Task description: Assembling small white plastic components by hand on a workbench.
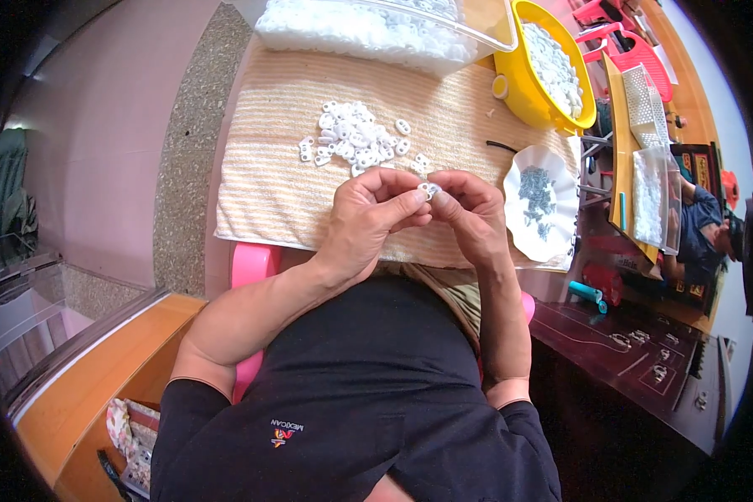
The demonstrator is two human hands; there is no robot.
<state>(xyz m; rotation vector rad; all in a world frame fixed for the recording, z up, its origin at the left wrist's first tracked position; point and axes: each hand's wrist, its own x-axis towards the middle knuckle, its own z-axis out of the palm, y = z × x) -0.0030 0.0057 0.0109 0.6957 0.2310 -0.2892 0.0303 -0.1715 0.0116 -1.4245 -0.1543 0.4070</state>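
Note:
My left hand [364,213] and my right hand [477,219] meet over the striped towel. Between thumbs and fingertips they pinch one small white plastic piece with holes [427,192], partly covered by the fingers. Just beyond them lies a loose pile of similar white plastic pieces [356,134], with a few strays [421,163] close to my fingertips. To the right of my right hand, a white fluted dish [520,230] holds many small dark parts [537,199]. A thin black strip [500,145] lies by the dish's far edge.
The striped towel [268,159] covers the table. At its far side stand a clear bin [485,42] and a yellow tub [510,84], both filled with white pieces. Farther right, a person [701,222] sits near another clear container [669,201]. Pink chairs [644,58] stand at the far right.

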